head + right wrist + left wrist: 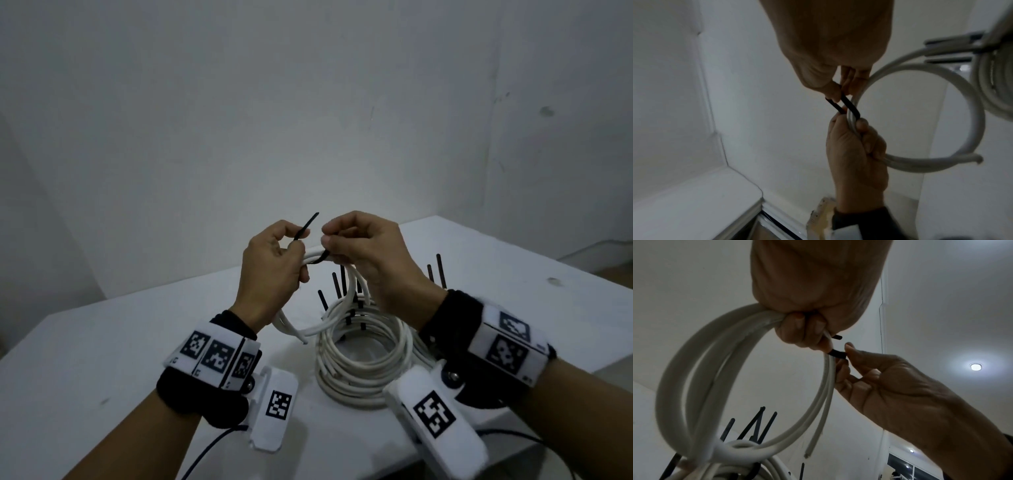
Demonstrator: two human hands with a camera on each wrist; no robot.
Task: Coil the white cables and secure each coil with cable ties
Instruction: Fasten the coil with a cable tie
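Slippage worries me: left hand (pixel 270 263) clamps the white coil (pixel 342 298) above the worktop (pixel 102 349), right hand (pixel 363 253) pinches the black tie (pixel 310 240); any slack springs the loops apart

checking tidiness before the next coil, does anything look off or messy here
Only small things. The held coil has cut ends poking loose below the left hand, outside the black tie being wrapped. The ties on the finished coils still have long untrimmed tails.
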